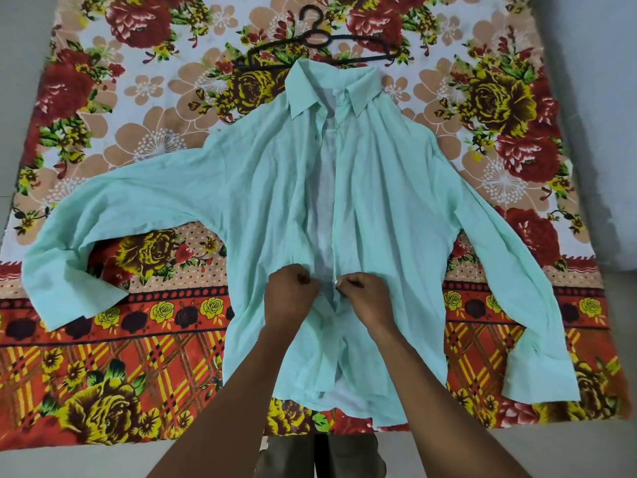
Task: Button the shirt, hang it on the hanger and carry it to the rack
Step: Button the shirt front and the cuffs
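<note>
Floor [20,108] grey and bare along the far left edge, then floral blanket [113,360] spread flat, red and yellow roses, plaid band near the bottom. Mint green shirt [262,188] lies face up on the blanket, collar away from the person, hem toward them. Left sleeve [103,229] stretched out toward the left, cuff bent down at its end. Left hand [291,293] over the lower front of the shirt, fingers curled, pinching the edge of the left front panel just beside the opening. Front placket mostly open from collar [331,88] down to the hands, paler inner fabric showing in the gap; below the hands the two panels overlap, whether buttoned there cannot tell. Black hanger [322,41] lies flat on the blanket just past the collar, hook pointing away, its lower bar partly tucked under the collar. Right hand [360,294] close beside the left one, nearly touching, fingers curled, pinching the right panel edge at a small white button [336,281]. Both forearms come in from the bottom of view. Right sleeve [517,270] runs out and down to the right, cuff near the blanket's lower right corner. More grey floor on the far right. Rack not in view.
</note>
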